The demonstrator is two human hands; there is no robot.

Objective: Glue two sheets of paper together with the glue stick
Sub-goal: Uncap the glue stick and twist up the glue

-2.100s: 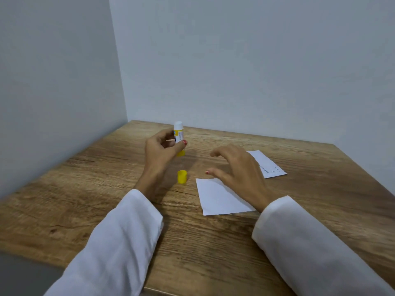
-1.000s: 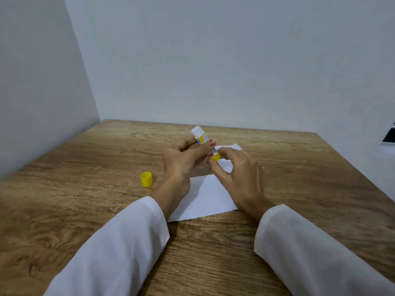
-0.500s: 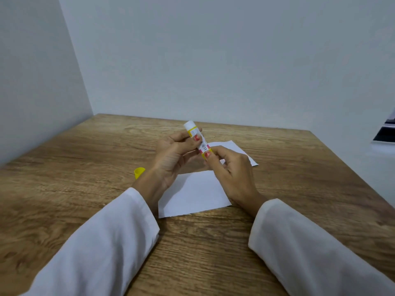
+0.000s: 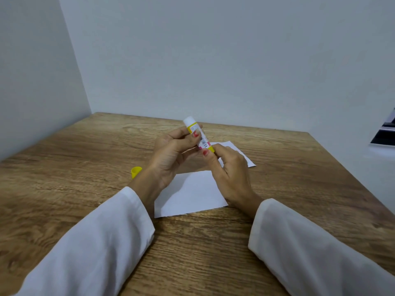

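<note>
Glue stick (image 4: 197,135), light and stiff, sits pinched in my left hand (image 4: 171,154) by its barrel while my right hand (image 4: 228,167) pinches its yellow base.

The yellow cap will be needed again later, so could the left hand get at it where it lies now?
Probably yes. The yellow cap lies bare on the table just beside the left hand, nothing between, but that hand first has to release the glue stick.
</note>
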